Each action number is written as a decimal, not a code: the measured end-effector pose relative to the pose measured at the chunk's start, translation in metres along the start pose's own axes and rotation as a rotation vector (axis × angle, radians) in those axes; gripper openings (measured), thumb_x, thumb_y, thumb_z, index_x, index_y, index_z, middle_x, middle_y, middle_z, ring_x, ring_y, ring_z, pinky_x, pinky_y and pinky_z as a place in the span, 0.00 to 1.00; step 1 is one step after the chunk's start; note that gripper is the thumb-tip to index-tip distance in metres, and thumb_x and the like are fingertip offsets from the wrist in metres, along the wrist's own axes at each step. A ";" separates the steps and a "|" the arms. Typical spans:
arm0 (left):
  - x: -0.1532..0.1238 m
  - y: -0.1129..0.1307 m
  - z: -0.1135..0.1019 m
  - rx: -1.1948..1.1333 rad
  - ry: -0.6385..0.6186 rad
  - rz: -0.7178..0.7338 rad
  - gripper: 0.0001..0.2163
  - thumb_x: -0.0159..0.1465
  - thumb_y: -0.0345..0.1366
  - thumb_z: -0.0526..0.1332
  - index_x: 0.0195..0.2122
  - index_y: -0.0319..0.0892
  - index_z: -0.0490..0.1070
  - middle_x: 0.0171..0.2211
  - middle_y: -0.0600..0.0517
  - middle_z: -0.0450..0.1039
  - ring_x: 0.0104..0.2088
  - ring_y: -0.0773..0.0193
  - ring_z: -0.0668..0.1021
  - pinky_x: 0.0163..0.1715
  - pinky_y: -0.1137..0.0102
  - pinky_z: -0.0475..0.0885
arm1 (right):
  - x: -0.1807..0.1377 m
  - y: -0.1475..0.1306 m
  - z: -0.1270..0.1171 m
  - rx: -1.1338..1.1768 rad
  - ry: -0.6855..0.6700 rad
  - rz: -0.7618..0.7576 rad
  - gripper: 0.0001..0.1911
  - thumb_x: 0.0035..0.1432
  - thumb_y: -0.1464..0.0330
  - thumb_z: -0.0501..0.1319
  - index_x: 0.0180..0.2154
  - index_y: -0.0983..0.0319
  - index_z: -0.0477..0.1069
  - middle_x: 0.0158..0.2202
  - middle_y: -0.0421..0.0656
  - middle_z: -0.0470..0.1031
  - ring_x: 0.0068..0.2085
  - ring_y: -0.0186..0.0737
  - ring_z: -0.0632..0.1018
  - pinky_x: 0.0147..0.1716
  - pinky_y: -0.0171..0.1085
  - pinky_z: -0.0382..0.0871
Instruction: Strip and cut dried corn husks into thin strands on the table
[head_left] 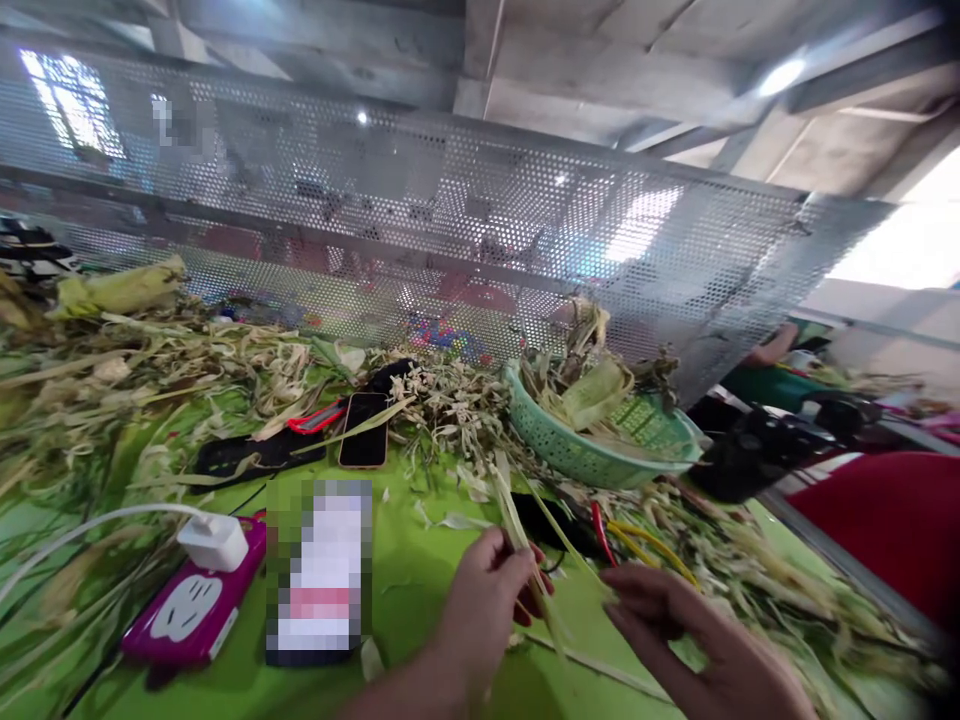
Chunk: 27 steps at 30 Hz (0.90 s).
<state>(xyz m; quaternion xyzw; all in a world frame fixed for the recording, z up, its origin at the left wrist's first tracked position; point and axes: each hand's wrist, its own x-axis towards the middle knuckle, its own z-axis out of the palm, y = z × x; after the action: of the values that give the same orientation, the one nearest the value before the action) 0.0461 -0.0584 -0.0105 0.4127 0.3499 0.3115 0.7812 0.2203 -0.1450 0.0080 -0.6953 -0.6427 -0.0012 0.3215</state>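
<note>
Near the front middle of the green table, my left hand [491,590] is closed around pale strips of corn husk [512,510]. Their upper ends stick up past the thumb, and the lower ends hang below the fingers. To the right, my right hand [686,625] pinches the end of a thin yellow-green husk strip [566,540] between thumb and forefinger. Just behind the hands lie yellow-handled pliers [652,548] and a red handle [602,532] beside something black. A loose strip lies on the table under my hands.
A green plastic basket [600,455] with dried husks stands behind. Left are a black phone [364,430], a blurred-out screen [322,570], a magenta power strip [195,600] with a white charger [214,542], and red-handled scissors [319,418]. A perforated metal panel [420,220] borders the back.
</note>
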 end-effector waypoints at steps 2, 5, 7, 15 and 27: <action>0.003 -0.002 0.000 0.000 -0.020 0.000 0.10 0.58 0.40 0.56 0.34 0.39 0.67 0.30 0.49 0.74 0.26 0.66 0.72 0.30 0.70 0.63 | 0.002 -0.003 0.004 0.035 -0.030 0.015 0.13 0.55 0.58 0.62 0.38 0.58 0.75 0.31 0.43 0.81 0.29 0.40 0.81 0.27 0.29 0.75; 0.006 -0.006 0.000 0.004 -0.026 0.025 0.09 0.57 0.40 0.58 0.34 0.39 0.67 0.28 0.51 0.72 0.26 0.66 0.72 0.28 0.71 0.63 | 0.005 -0.013 0.014 0.087 -0.088 -0.015 0.10 0.57 0.60 0.61 0.37 0.58 0.75 0.32 0.43 0.80 0.31 0.39 0.80 0.31 0.29 0.75; 0.008 -0.008 0.000 0.001 -0.013 0.057 0.09 0.56 0.39 0.58 0.34 0.39 0.68 0.27 0.52 0.71 0.26 0.67 0.72 0.28 0.71 0.63 | 0.005 -0.021 0.020 0.126 -0.097 -0.028 0.09 0.58 0.61 0.60 0.36 0.58 0.75 0.32 0.42 0.80 0.31 0.38 0.80 0.32 0.29 0.74; 0.010 -0.010 -0.001 -0.051 -0.028 0.097 0.09 0.55 0.39 0.60 0.33 0.38 0.69 0.25 0.54 0.67 0.24 0.68 0.70 0.27 0.72 0.63 | 0.004 -0.022 0.027 0.227 -0.106 0.046 0.09 0.54 0.62 0.63 0.36 0.58 0.75 0.30 0.41 0.79 0.29 0.38 0.79 0.31 0.30 0.74; 0.005 0.001 -0.006 -0.080 0.014 0.136 0.16 0.55 0.45 0.64 0.37 0.38 0.72 0.29 0.50 0.72 0.29 0.64 0.73 0.32 0.69 0.67 | -0.003 -0.018 0.019 0.512 -0.240 0.353 0.16 0.54 0.58 0.63 0.40 0.62 0.74 0.33 0.46 0.78 0.35 0.43 0.78 0.33 0.36 0.75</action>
<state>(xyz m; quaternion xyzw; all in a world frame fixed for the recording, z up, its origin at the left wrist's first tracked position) 0.0437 -0.0519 -0.0138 0.4018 0.3136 0.3805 0.7717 0.1959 -0.1397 -0.0004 -0.6877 -0.5249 0.2983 0.4030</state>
